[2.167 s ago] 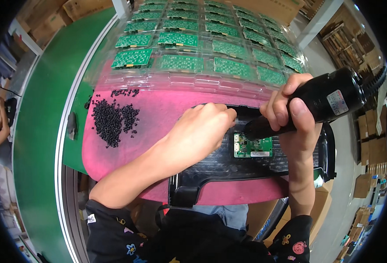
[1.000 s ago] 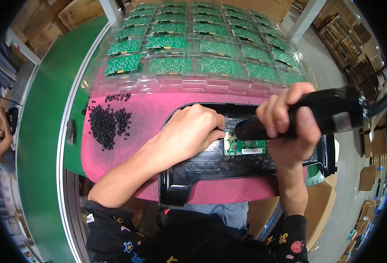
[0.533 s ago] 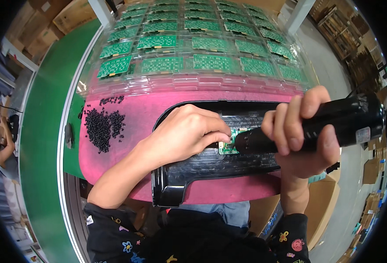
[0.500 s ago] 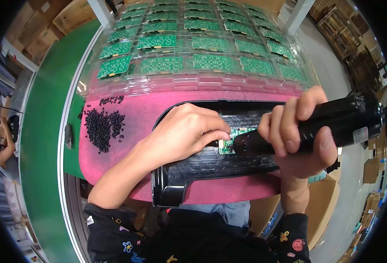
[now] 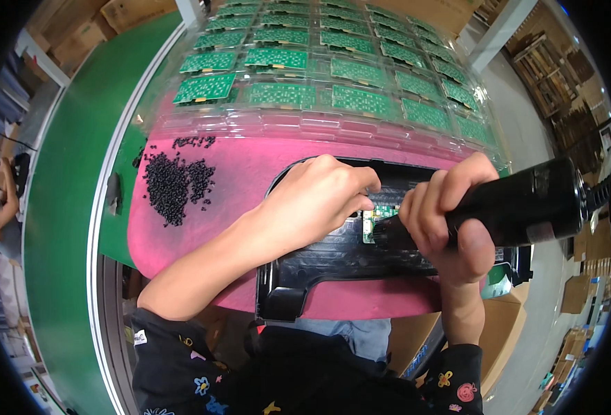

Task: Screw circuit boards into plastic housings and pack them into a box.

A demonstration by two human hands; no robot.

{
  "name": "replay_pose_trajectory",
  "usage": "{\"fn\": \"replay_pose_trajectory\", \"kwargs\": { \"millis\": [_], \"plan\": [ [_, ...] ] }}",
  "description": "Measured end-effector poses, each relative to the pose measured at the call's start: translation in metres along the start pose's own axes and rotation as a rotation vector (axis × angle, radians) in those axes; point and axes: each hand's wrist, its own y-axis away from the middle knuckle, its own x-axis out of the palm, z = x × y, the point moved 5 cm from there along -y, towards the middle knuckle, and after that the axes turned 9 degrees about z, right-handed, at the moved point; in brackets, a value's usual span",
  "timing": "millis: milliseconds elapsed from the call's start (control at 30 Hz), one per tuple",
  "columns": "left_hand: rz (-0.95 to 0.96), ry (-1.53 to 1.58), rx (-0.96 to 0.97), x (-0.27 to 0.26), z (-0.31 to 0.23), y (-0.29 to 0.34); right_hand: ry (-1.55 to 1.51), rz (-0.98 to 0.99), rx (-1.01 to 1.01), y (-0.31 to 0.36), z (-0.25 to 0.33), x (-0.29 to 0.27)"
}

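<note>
My right hand [image 5: 452, 214] is wrapped round a thick black electric screwdriver [image 5: 530, 202], which lies nearly level with a cord at its right end. Its tip points left, down at a small green circuit board [image 5: 369, 227] inside a long black plastic housing [image 5: 340, 257]. The screwdriver and my fingers cover most of that board, so the tip's contact point is hidden. Above the board's left end hovers my left hand [image 5: 319, 194]. Its thumb and forefinger are bent and a little apart, with nothing visible between them; the other fingers are partly hidden.
The housing rests on a pink mat [image 5: 174, 249]. A pile of small black screws [image 5: 171, 187] lies at the left. Behind, clear plastic trays [image 5: 319, 124] hold several green circuit boards. A cardboard box [image 5: 502, 325] stands at the lower right, and another person [image 5: 5, 200] sits far left.
My left fingers have lifted slightly off the board's edge and parted. The right hand and screwdriver have shifted a little left in view. The whole scene has turned slightly as my head moved.
</note>
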Motion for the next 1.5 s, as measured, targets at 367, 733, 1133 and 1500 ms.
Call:
{"fn": "replay_pose_trajectory", "kwargs": {
  "millis": [367,733,1133,1500],
  "plan": [
    [-0.03,-0.182,-0.11,-0.002,-0.004,0.001,0.018,0.164,0.031,-0.007,-0.009,0.003],
    [0.104,-0.168,-0.014,-0.002,-0.009,0.005,0.151,-0.063,-0.025,0.005,0.002,0.002],
    [0.074,0.118,0.252,0.001,-0.02,-0.002,-0.093,-0.122,-0.377,0.016,0.038,-0.027],
    [0.034,-0.056,0.259,-0.007,-0.02,-0.006,0.259,-0.145,-0.133,0.018,0.058,-0.042]
  ]
}}
